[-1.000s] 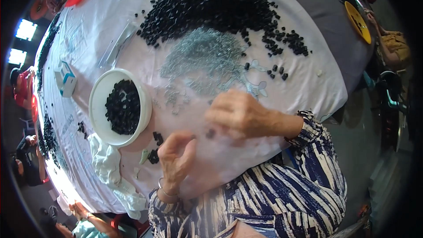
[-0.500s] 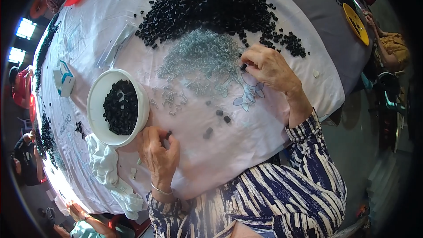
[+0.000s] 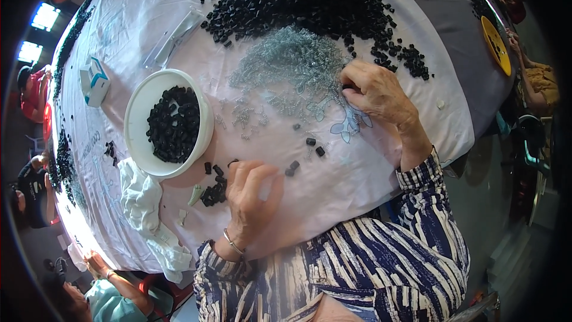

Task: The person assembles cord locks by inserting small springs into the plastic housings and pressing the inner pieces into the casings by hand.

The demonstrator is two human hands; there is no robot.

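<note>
My right hand [image 3: 381,95] is closed in a pinch at the right edge of a heap of small clear-silver springs [image 3: 286,62]. A bit of a small black plastic piece [image 3: 347,87] shows between its fingertips. My left hand [image 3: 253,194] is blurred over the cloth, fingers bent, beside a small cluster of black pieces [image 3: 214,194]. A black piece lies or is held near its fingertips; I cannot tell which. Left of that hand stands a white round tub [image 3: 207,120] partly filled with black pieces [image 3: 173,125]. A few loose black pieces [image 3: 315,146] lie between my hands.
A large heap of black pieces [image 3: 304,3] covers the far part of the pale tablecloth [image 3: 333,185]. On the left are a crumpled white cloth [image 3: 140,197], a small white-and-blue box [image 3: 94,83] and a clear plastic bag [image 3: 176,36]. Other people sit around, one by a yellow plate [image 3: 496,45].
My left hand has moved right, away from the tub, uncovering the cluster of black pieces. The right hand stays by the springs, its piece now more hidden. The whole view has shifted slightly.
</note>
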